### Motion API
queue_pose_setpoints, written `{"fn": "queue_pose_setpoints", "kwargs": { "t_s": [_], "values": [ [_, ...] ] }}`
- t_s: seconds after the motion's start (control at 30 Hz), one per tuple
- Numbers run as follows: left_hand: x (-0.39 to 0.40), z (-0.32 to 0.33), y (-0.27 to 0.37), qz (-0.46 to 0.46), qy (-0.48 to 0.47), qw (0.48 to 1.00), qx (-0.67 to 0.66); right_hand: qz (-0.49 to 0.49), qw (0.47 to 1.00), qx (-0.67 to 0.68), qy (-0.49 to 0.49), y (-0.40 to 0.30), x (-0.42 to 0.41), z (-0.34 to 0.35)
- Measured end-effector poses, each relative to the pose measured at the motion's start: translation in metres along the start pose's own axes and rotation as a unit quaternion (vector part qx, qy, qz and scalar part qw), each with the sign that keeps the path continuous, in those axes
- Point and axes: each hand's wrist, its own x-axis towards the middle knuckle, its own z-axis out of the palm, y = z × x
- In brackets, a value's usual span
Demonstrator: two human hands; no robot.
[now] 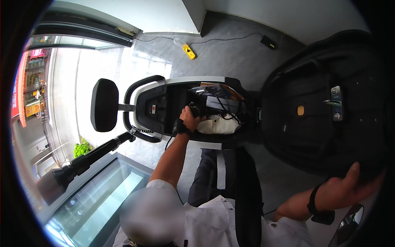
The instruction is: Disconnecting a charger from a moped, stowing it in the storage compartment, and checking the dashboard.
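Under the raised scooter seat [296,132], the storage compartment [176,105] is packed with items. My left hand [189,119] reaches inside, its fingers around a small black object [195,110] that I cannot identify. A cream cloth item [219,125] lies right beside those fingers. Behind it are a grey box [222,104], black cables [220,100] and a clear plastic packet [213,89]. Over at the far right, my right hand [348,191] holds the seat's near edge, thumb against its dark underside. Those fingertips are blurred at the picture's rim.
A padded backrest [105,105] and grab rail [145,85] stand at the scooter's rear. Yellow power strip [189,52] and black adapter [268,42] lie on the tiled floor with a trailing cable. A glass display case [101,197] and thick black pole [89,160] are at left.
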Motion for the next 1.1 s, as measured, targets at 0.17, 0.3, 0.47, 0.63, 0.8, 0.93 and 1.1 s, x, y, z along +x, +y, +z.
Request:
{"fn": "queue_pose_setpoints", "kwargs": {
  "t_s": [0.17, 0.3, 0.47, 0.63, 0.8, 0.93, 1.1],
  "values": [
    [-0.018, -0.043, 0.008, 0.032, 0.030, 0.999, -0.012, -0.022, 0.996, 0.055, -0.071, -0.020, 0.010, 0.008],
    [-0.053, -0.095, 0.018, 0.036, 0.044, 0.998, -0.040, -0.038, 0.990, 0.060, -0.120, -0.025, 0.012, 0.007],
    [-0.113, -0.154, 0.023, 0.066, 0.104, 0.991, -0.056, -0.132, 0.981, 0.005, -0.144, -0.032, 0.024, 0.006],
    [-0.187, -0.211, 0.017, 0.069, 0.174, 0.974, -0.131, -0.165, 0.975, -0.030, -0.145, -0.027, 0.029, 0.002],
    [-0.250, -0.264, 0.002, 0.086, 0.200, 0.966, -0.142, -0.130, 0.986, -0.048, -0.096, -0.006, 0.035, 0.004],
    [-0.326, -0.310, -0.050, 0.059, 0.206, 0.968, -0.133, -0.124, 0.989, -0.041, -0.070, -0.029, 0.015, 0.003],
    [-0.353, -0.293, -0.065, 0.161, 0.174, 0.963, -0.130, -0.090, 0.948, 0.171, -0.254, -0.088, -0.071, -0.027]
  ]
}}
